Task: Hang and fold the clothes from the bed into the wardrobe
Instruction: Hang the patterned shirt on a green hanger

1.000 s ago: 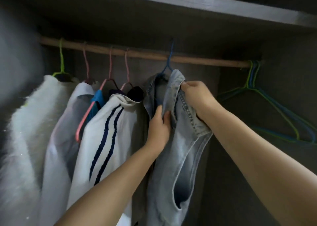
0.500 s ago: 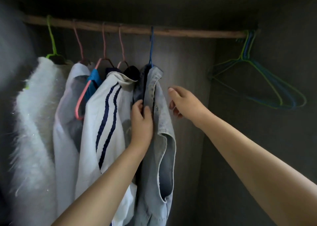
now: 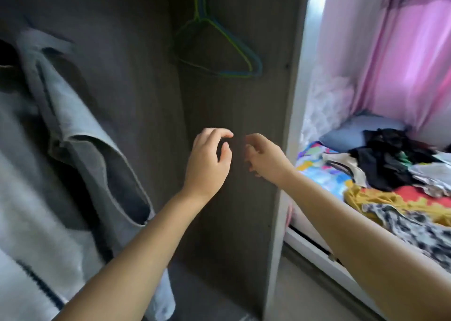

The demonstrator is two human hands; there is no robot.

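Note:
A pale denim sleeveless garment (image 3: 80, 125) hangs inside the dark wardrobe at the left, beside white clothes (image 3: 29, 223) at the left edge. My left hand (image 3: 210, 159) and my right hand (image 3: 266, 157) hover side by side in front of the wardrobe's side wall (image 3: 231, 211), fingers loosely curled, holding nothing. Spare green and blue hangers (image 3: 224, 47) hang at the top. A heap of clothes (image 3: 395, 169) lies on the bed at the right, black, yellow, red and patterned pieces mixed.
The wardrobe's pale outer panel (image 3: 292, 137) stands between the hanging space and the bed. A pink curtain (image 3: 402, 52) hangs behind the bed. A blue pillow (image 3: 353, 130) lies at the bed's far end. The bed frame's white edge (image 3: 317, 252) runs along the lower right.
Both hands have let go of the denim garment and drawn back to the right. My view has swung right and down, bringing the bed and its clothes into sight.

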